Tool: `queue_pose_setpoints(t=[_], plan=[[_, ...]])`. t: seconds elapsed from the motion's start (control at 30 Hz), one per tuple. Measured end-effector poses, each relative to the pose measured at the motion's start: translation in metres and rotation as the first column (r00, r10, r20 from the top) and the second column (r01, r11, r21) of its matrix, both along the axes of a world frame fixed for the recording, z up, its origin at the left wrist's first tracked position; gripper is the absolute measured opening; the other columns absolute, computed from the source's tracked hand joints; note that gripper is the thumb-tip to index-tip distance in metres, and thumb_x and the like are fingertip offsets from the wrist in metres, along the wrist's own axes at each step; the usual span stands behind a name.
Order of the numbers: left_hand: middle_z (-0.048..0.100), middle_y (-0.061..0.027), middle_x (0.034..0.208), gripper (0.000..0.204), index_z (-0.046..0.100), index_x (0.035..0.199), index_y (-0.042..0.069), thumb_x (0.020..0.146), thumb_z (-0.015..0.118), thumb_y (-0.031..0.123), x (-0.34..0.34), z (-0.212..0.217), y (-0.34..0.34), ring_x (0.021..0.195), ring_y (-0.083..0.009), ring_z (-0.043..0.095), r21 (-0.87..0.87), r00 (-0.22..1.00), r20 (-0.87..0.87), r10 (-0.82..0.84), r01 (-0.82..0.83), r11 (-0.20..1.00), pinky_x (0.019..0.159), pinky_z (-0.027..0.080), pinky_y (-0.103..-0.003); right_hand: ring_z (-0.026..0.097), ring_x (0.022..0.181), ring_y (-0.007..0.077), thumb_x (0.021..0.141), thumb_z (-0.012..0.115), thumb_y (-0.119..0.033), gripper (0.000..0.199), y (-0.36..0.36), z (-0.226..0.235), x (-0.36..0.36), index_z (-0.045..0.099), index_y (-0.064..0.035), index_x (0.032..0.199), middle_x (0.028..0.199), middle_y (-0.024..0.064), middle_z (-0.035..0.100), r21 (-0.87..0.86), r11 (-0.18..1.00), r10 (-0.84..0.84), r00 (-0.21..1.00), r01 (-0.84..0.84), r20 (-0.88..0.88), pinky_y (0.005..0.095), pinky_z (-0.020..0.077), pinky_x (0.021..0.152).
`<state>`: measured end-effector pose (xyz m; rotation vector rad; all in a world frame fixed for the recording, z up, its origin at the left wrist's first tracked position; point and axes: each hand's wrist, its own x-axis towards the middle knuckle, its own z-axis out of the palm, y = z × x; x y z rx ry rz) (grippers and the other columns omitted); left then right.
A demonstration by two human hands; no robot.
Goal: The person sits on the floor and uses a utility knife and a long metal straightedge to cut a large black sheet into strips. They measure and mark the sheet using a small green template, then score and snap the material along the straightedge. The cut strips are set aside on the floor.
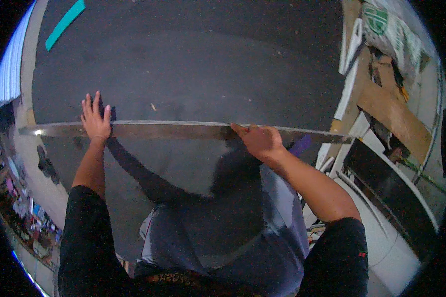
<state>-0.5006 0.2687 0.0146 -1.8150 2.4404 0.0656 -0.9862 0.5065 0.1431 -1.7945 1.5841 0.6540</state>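
**Two hands steady a long metal straightedge on a dark sheet**

A broad dark grey sheet (193, 64) fills the room's middle, lying flat like a counter top, with a teal strip (64, 24) at its far left corner and wooden boards (394, 116) and a printed sack (391, 29) piled along the right. Across the sheet lies a long metal straightedge (173, 130), running nearly from edge to edge. The left hand (96, 120) presses flat on it near its left end, fingers spread and pointing away, arm stretched straight. The right hand (257, 139) sits right of the middle, fingers curled over the far edge and clamped on the bar, elbow bent. To hold it well, I'd judge even downward pressure from both hands matters, so neither end pivots. The person's shadow falls across the sheet below the bar
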Motion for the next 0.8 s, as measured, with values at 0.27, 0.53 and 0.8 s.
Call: queue_pose_setpoints(t=[0.27,0.53,0.8], plan=[[0.028,-0.0094,0.170,0.066,0.037,0.161,0.033,0.100,0.052,0.054,0.001,0.010,0.000,0.157,-0.0364,0.023,0.022,0.999,-0.044,0.005,-0.004,1.000,0.119,0.023,-0.065,0.076,0.089,0.0316,0.102,0.050,-0.017,0.059,-0.009,0.005,-0.008,0.038,-0.0276,0.158,0.105,0.0146,0.072,0.064,0.997,0.038,0.998,-0.041,0.047,0.0458,0.0618,0.074],[0.029,-0.0101,0.170,0.061,0.038,0.161,0.030,0.103,0.050,0.048,-0.003,0.010,0.000,0.157,-0.0361,0.024,0.019,0.997,-0.067,-0.022,0.023,1.000,0.121,0.023,-0.060,0.076,0.091,0.0337,0.102,0.050,-0.016,0.058,0.017,-0.006,-0.057,0.039,-0.0295,0.158,0.108,0.0167,0.072,0.099,0.994,-0.051,0.987,0.036,0.155,0.0471,0.0621,0.071],[0.033,-0.0110,0.168,0.057,0.042,0.160,0.026,0.106,0.045,0.045,0.004,0.006,-0.005,0.154,-0.0392,0.029,0.004,0.996,-0.063,-0.068,0.068,0.998,0.121,0.025,-0.055,0.076,0.085,0.0304,0.093,0.060,-0.011,0.071,0.063,0.010,-0.146,0.041,-0.0330,0.158,0.112,0.0105,0.072,-0.009,0.992,0.130,0.990,-0.130,0.055,0.0450,0.0621,0.066]])
